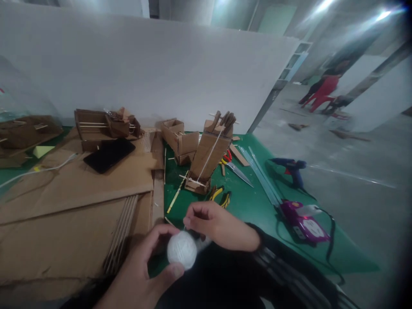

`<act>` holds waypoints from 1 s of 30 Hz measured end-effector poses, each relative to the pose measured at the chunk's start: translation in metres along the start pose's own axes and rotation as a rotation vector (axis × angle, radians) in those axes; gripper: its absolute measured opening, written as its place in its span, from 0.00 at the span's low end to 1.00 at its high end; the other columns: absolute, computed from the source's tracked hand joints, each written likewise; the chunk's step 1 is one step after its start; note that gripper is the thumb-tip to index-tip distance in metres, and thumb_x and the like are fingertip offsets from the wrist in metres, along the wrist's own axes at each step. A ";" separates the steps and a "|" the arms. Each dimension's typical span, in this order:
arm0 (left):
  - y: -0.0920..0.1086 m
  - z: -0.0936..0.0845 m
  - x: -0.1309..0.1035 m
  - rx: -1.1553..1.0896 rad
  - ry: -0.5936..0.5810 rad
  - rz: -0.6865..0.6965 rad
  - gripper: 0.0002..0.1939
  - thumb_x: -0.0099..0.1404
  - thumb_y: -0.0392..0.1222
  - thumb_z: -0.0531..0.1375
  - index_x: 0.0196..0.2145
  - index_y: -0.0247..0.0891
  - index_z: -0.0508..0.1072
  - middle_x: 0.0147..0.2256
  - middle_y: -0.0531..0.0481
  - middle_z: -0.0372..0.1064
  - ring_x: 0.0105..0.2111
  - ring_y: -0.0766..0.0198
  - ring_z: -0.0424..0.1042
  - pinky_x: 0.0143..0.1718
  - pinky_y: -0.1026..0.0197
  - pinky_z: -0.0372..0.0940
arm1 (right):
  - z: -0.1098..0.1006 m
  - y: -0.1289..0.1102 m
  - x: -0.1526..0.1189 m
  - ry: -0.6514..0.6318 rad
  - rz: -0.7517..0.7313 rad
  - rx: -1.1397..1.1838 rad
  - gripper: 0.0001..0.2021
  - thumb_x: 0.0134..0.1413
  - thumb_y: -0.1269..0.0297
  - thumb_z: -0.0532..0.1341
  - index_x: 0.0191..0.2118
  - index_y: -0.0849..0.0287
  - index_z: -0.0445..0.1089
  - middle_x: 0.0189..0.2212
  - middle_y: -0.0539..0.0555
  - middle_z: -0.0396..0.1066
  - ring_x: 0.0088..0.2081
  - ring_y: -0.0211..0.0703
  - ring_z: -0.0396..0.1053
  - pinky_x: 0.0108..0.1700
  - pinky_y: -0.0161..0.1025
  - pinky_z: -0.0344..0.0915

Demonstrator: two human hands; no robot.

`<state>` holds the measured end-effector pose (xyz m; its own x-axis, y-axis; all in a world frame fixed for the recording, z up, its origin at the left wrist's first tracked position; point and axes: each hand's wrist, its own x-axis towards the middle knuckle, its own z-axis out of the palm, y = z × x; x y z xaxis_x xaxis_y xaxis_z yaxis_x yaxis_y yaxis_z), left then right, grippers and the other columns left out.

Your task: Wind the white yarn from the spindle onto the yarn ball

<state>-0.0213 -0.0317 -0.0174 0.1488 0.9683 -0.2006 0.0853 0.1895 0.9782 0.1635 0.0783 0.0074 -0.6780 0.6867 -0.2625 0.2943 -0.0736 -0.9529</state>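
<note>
A ball of white string sits between the thumb and fingers of my left hand, low in the middle of the view. Just above it, my right hand is closed in a pinch, and a short bit of string shows under its fingertips, running toward the ball. Beyond my hands stands a tilted cardboard model with a white string stretched along its face and thin sticks through it. Yellow-and-black pliers lie right behind my right hand, partly covered by it. A yellow drill bit rests left of them.
Scissors, clear glue sticks, a blue glue gun and a purple power strip lie at the right. Cardboard sheets, a black phone and more cardboard pieces occupy the left and back. A white panel stands behind.
</note>
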 end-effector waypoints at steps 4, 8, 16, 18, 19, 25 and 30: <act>-0.001 0.004 0.006 -0.007 0.019 0.008 0.18 0.62 0.45 0.63 0.50 0.44 0.67 0.49 0.45 0.72 0.49 0.53 0.71 0.51 0.56 0.64 | 0.014 -0.021 -0.019 0.095 -0.063 -0.119 0.12 0.60 0.61 0.58 0.28 0.61 0.66 0.21 0.45 0.60 0.24 0.33 0.56 0.25 0.30 0.53; -0.001 0.004 0.015 -0.107 0.077 0.034 0.16 0.64 0.48 0.61 0.47 0.42 0.66 0.48 0.45 0.73 0.47 0.57 0.72 0.48 0.60 0.65 | 0.043 -0.020 -0.041 0.274 -0.214 -0.270 0.08 0.61 0.67 0.56 0.30 0.59 0.68 0.26 0.48 0.67 0.27 0.35 0.61 0.29 0.31 0.56; -0.010 -0.002 0.015 -0.317 0.119 0.042 0.11 0.64 0.49 0.63 0.42 0.45 0.68 0.37 0.56 0.75 0.37 0.66 0.72 0.39 0.69 0.65 | 0.077 0.017 -0.038 0.372 -0.389 -0.302 0.10 0.59 0.70 0.54 0.30 0.61 0.71 0.26 0.51 0.69 0.27 0.37 0.61 0.31 0.33 0.57; -0.008 -0.001 0.013 -0.375 0.109 0.069 0.12 0.63 0.50 0.64 0.42 0.46 0.69 0.37 0.56 0.75 0.36 0.66 0.72 0.38 0.69 0.65 | 0.074 0.020 -0.033 0.340 -0.369 -0.236 0.10 0.60 0.69 0.55 0.31 0.62 0.72 0.27 0.51 0.69 0.29 0.37 0.62 0.33 0.33 0.58; -0.005 0.001 0.012 -0.404 0.105 0.078 0.14 0.62 0.51 0.64 0.43 0.46 0.70 0.38 0.55 0.75 0.37 0.66 0.72 0.39 0.69 0.65 | 0.071 0.021 -0.030 0.299 -0.353 -0.197 0.10 0.61 0.68 0.56 0.30 0.62 0.72 0.27 0.51 0.68 0.29 0.37 0.62 0.33 0.33 0.59; 0.007 0.003 0.001 -0.448 0.100 -0.035 0.24 0.58 0.56 0.66 0.49 0.44 0.74 0.45 0.48 0.77 0.47 0.56 0.73 0.43 0.66 0.67 | 0.028 0.023 -0.012 0.014 -0.120 -0.030 0.14 0.57 0.57 0.62 0.28 0.64 0.70 0.24 0.48 0.64 0.28 0.36 0.60 0.31 0.32 0.59; 0.006 0.000 -0.005 -0.356 0.030 -0.099 0.24 0.57 0.55 0.66 0.49 0.44 0.74 0.47 0.48 0.77 0.46 0.56 0.74 0.46 0.63 0.66 | -0.003 0.015 0.000 -0.016 -0.019 -0.030 0.14 0.54 0.56 0.64 0.28 0.63 0.67 0.21 0.45 0.61 0.24 0.32 0.56 0.26 0.29 0.55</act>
<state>-0.0221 -0.0358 -0.0106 0.1270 0.9460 -0.2983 -0.2515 0.3216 0.9129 0.1695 0.0794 -0.0064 -0.6943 0.6759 -0.2470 0.3011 -0.0389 -0.9528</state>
